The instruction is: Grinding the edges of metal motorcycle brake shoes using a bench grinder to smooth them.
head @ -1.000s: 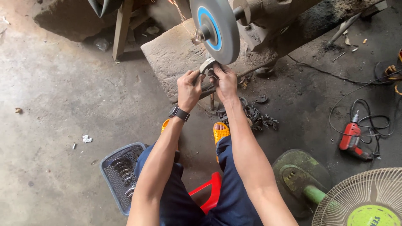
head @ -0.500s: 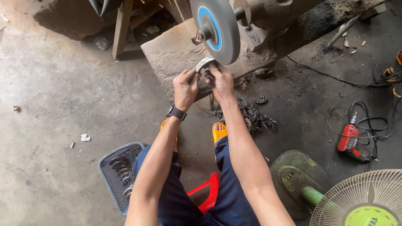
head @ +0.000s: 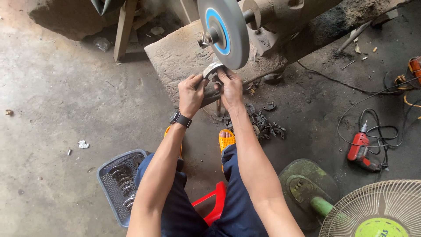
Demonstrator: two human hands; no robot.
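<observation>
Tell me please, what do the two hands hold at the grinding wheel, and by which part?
Both hold one curved metal piece: the left hand at its left end, the right hand at its right end, under the grinding wheel.

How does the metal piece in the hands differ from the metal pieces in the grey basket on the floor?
The curved metal piece is a single part, held up by the left hand and right hand at the lower edge of the grinding wheel; the metal pieces in the basket are many, lying loose in a heap. The held one looks bright, the heaped ones duller. Both seem to be curved, ring-like metal parts.
</observation>
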